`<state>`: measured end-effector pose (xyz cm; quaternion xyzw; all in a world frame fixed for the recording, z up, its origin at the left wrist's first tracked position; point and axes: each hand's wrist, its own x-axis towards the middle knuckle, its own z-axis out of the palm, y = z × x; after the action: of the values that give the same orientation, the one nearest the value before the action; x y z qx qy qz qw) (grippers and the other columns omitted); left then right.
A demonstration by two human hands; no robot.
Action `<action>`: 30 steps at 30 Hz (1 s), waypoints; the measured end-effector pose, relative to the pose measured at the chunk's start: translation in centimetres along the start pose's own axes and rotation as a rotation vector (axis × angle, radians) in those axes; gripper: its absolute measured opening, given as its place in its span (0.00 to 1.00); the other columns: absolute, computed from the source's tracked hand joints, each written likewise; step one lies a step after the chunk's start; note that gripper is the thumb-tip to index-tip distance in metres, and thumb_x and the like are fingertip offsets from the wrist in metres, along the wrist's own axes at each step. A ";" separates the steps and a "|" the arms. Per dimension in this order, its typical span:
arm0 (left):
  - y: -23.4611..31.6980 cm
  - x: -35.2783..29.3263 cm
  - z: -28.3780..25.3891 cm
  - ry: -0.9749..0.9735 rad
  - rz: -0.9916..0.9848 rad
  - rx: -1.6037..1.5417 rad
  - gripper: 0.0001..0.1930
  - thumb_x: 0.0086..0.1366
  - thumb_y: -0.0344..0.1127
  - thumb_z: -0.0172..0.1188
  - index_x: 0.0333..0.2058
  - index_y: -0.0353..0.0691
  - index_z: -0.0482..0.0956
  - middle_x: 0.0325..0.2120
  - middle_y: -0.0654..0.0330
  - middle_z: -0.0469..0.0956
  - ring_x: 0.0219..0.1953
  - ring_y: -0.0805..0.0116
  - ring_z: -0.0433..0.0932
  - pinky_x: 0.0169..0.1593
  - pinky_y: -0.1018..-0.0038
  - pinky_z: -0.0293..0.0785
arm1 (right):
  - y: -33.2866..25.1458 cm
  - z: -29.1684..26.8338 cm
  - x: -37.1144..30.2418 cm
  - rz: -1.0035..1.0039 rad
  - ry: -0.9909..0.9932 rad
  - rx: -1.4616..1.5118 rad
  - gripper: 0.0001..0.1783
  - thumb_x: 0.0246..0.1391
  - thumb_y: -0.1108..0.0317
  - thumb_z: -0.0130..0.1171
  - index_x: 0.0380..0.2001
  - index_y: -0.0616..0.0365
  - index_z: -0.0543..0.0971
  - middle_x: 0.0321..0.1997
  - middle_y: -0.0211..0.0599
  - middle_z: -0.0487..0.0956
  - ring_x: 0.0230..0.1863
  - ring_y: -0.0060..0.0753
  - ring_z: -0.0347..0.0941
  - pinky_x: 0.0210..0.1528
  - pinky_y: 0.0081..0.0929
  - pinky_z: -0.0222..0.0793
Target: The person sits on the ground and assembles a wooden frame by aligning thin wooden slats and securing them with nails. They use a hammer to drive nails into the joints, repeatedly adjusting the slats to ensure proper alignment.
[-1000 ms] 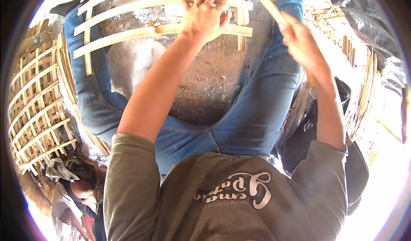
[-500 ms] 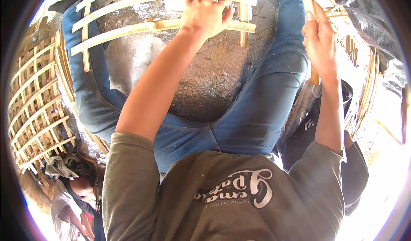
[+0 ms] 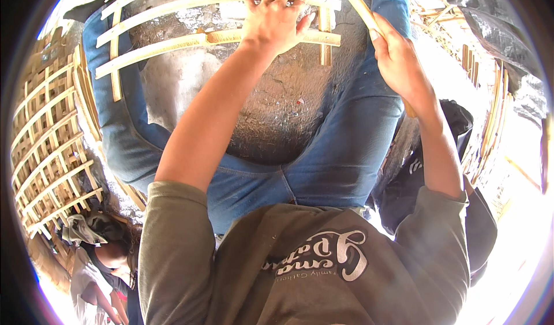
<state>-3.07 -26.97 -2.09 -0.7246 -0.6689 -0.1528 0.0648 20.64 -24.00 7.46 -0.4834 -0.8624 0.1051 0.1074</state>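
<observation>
A lattice of split bamboo strips (image 3: 167, 45) lies over the worn grey surface (image 3: 190, 100) between my legs. My left hand (image 3: 274, 25) rests on it with fingers spread, across the middle strips. In my right hand (image 3: 398, 62) is a hammer (image 3: 360, 6), gripped round its wooden handle. Its metal head is at the top of the view, beside the lattice's far right corner where a crosspiece meets the long strips. The lattice's far end is cut off by the picture's edge. No nail can be made out.
Woven bamboo panels (image 3: 49, 134) stand to my left, near a bent-over person (image 3: 101, 267) at lower left. Dark plastic sheeting (image 3: 490, 25) and upright bamboo strips (image 3: 496, 117) are on the right. A black cloth or bag (image 3: 404, 186) lies beside my right thigh.
My right hand has swung the hammer down and leftward, from above my right knee to the lattice's right corner. My left hand has stayed nearly in place on the strips.
</observation>
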 end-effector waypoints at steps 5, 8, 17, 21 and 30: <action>-0.1 0.6 -0.6 -0.031 -0.017 -0.053 0.30 0.74 0.55 0.40 0.69 0.49 0.62 0.71 0.49 0.56 0.73 0.39 0.49 0.70 0.33 0.40 | -3.7 -2.0 0.6 0.319 0.092 0.096 0.23 0.70 0.61 0.51 0.63 0.57 0.71 0.34 0.49 0.82 0.35 0.36 0.79 0.42 0.38 0.76; 0.2 0.1 -0.3 0.036 -0.008 -0.097 0.29 0.73 0.53 0.43 0.68 0.49 0.63 0.70 0.47 0.57 0.72 0.39 0.51 0.70 0.33 0.42 | -1.1 0.2 -0.2 -0.118 0.075 0.049 0.23 0.71 0.61 0.50 0.65 0.54 0.71 0.25 0.40 0.77 0.29 0.22 0.74 0.35 0.30 0.73; -0.4 0.2 0.1 0.096 -0.005 -0.066 0.28 0.73 0.50 0.45 0.67 0.47 0.65 0.68 0.46 0.61 0.71 0.38 0.53 0.68 0.30 0.42 | -2.4 -3.2 1.9 0.217 -0.008 0.181 0.21 0.68 0.61 0.50 0.63 0.47 0.72 0.46 0.60 0.81 0.49 0.60 0.79 0.50 0.47 0.75; 0.3 -0.2 0.4 0.085 0.011 -0.070 0.28 0.72 0.50 0.45 0.67 0.46 0.65 0.68 0.47 0.60 0.71 0.38 0.53 0.69 0.30 0.42 | -0.1 -0.7 0.2 -0.054 0.084 -0.061 0.23 0.70 0.62 0.49 0.66 0.53 0.69 0.30 0.40 0.79 0.30 0.35 0.76 0.34 0.30 0.72; -0.2 -0.4 0.2 0.131 0.000 -0.091 0.27 0.71 0.48 0.49 0.65 0.46 0.68 0.66 0.49 0.64 0.70 0.38 0.55 0.67 0.29 0.44 | -1.9 0.3 -1.2 0.066 0.018 0.097 0.20 0.66 0.66 0.54 0.60 0.51 0.73 0.30 0.51 0.83 0.31 0.51 0.84 0.33 0.42 0.79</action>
<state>-3.21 -27.28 -2.43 -0.7152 -0.6557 -0.2301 0.0752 19.58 -26.02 7.62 -0.5068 -0.8388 0.1458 0.1351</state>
